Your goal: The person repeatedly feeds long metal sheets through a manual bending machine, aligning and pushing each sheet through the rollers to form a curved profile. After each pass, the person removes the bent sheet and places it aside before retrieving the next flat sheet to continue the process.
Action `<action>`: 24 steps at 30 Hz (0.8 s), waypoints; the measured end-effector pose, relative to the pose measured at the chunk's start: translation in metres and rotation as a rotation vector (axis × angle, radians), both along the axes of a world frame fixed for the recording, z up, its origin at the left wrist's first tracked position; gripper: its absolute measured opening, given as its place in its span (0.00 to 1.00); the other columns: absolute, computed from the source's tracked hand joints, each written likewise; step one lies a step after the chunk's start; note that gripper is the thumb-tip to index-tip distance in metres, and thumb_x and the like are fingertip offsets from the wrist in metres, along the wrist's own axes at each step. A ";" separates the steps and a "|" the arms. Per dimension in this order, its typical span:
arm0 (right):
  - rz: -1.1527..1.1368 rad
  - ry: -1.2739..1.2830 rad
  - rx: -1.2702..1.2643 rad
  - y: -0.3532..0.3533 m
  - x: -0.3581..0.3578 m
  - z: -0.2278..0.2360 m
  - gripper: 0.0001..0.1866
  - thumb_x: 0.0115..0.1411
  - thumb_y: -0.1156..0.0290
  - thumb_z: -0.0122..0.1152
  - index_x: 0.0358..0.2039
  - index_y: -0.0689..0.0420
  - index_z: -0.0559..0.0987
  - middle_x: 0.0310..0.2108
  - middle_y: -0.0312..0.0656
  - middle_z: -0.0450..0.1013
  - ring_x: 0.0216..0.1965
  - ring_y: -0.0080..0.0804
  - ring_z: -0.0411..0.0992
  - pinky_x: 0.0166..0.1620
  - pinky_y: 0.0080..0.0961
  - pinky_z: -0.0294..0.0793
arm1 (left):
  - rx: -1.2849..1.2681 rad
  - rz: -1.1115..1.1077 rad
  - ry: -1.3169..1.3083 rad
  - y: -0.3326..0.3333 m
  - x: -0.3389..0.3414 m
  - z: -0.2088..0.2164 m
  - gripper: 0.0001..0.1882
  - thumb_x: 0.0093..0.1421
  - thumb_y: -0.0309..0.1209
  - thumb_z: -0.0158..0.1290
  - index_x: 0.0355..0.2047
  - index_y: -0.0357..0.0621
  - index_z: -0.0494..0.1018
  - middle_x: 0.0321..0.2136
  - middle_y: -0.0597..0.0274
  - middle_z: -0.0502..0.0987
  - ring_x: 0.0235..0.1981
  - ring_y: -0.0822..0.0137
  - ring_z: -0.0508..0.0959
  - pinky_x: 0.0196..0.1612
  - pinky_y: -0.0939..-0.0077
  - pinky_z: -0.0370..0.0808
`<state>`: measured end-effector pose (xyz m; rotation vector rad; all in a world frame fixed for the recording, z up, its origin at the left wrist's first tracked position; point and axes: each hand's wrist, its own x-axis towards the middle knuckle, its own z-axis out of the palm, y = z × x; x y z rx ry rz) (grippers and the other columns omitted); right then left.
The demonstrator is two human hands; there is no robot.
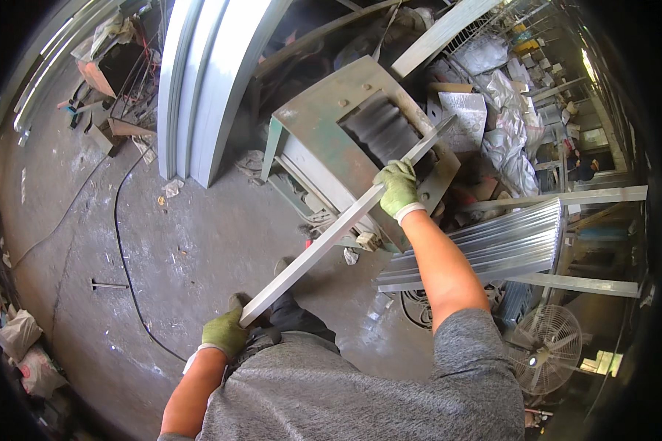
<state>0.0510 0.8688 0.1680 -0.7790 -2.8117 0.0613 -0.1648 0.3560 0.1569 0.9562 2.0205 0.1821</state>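
Observation:
A long, straight metal tube (316, 246) slants from near my waist up to the right across the machine. Its lower end is in my left hand (226, 332), in a green glove, fingers closed around it. Further up, my right hand (399, 185), gloved the same way, is wrapped over the tube from above. The tube's far end passes over a dark ribbed part (382, 126) set in the opening of a worn machine housing (324, 110) with bolts on its top. Whether the tube touches the housing I cannot tell.
Tall shiny metal profiles (212, 81) stand behind left. Corrugated sheets (485, 246) lie on rails at right, near a round fan (546, 349). A black cable (119, 242) and a hammer-shaped tool (110, 284) lie on the floor. Crumpled silvery sacks (511, 125) are piled beyond the machine.

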 end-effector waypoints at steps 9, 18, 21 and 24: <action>0.010 0.087 -0.068 -0.110 -0.032 -0.014 0.10 0.41 0.75 0.65 0.27 0.47 0.84 0.38 0.40 0.80 0.59 0.50 0.73 0.74 0.54 0.56 | -0.060 -0.003 -0.023 -0.103 -0.022 0.000 0.15 0.66 0.45 0.57 0.46 0.51 0.76 0.44 0.46 0.86 0.48 0.40 0.85 0.49 0.47 0.80; 0.023 -0.105 -0.223 -0.201 -0.054 -0.010 0.19 0.46 0.72 0.70 0.42 0.46 0.87 0.53 0.36 0.79 0.67 0.47 0.68 0.78 0.55 0.50 | -0.069 0.064 0.032 -0.208 -0.034 -0.045 0.16 0.64 0.46 0.61 0.45 0.52 0.77 0.44 0.48 0.86 0.48 0.40 0.84 0.48 0.46 0.80; 0.070 -0.132 -0.376 -0.221 -0.061 -0.013 0.26 0.50 0.74 0.67 0.52 0.46 0.86 0.62 0.38 0.77 0.72 0.45 0.65 0.80 0.57 0.48 | -0.100 0.064 0.064 -0.235 -0.039 -0.054 0.15 0.64 0.41 0.61 0.49 0.54 0.77 0.46 0.49 0.86 0.48 0.40 0.84 0.49 0.46 0.80; 0.126 0.080 -0.455 -0.232 -0.057 -0.014 0.26 0.50 0.79 0.63 0.52 0.49 0.86 0.61 0.40 0.77 0.69 0.47 0.68 0.79 0.60 0.50 | -0.143 0.088 0.072 -0.229 -0.042 -0.052 0.17 0.64 0.40 0.61 0.53 0.56 0.79 0.46 0.49 0.86 0.50 0.41 0.84 0.52 0.47 0.80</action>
